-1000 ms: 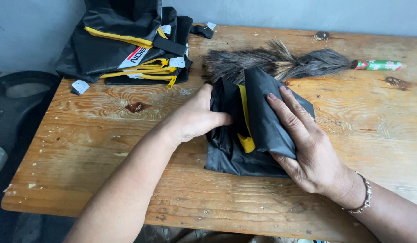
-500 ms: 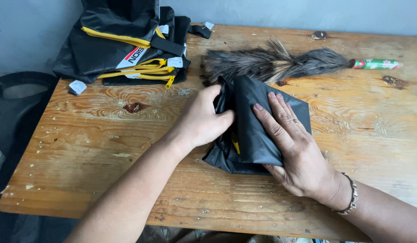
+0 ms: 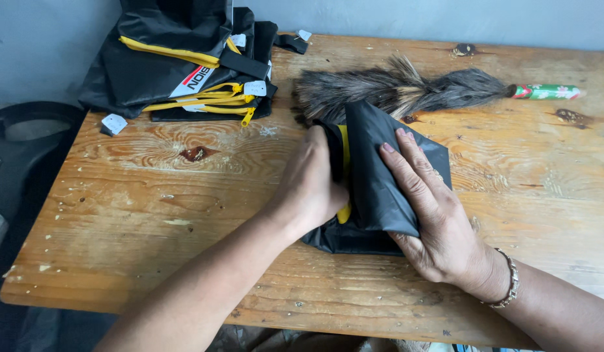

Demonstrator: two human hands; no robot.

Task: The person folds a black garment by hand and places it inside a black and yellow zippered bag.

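Folded black bag (image 3: 380,176), long axis near-far; left hand (image 3: 312,189) clamps its left edge, fingertips hidden; right hand (image 3: 432,221) presses flat, fingers apart.

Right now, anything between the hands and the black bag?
Nothing visible. The left hand and right hand both lie directly on the black bag. The feather duster lies behind it, the bag pile at the table's far-left corner.

Compared with a second ago, the left hand (image 3: 310,189) now sits further over the black folded bag (image 3: 380,189), covering more of its yellow strip (image 3: 344,153). The right hand (image 3: 439,221) lies flatter, its fingers (image 3: 403,160) reaching toward the feather duster (image 3: 393,88).
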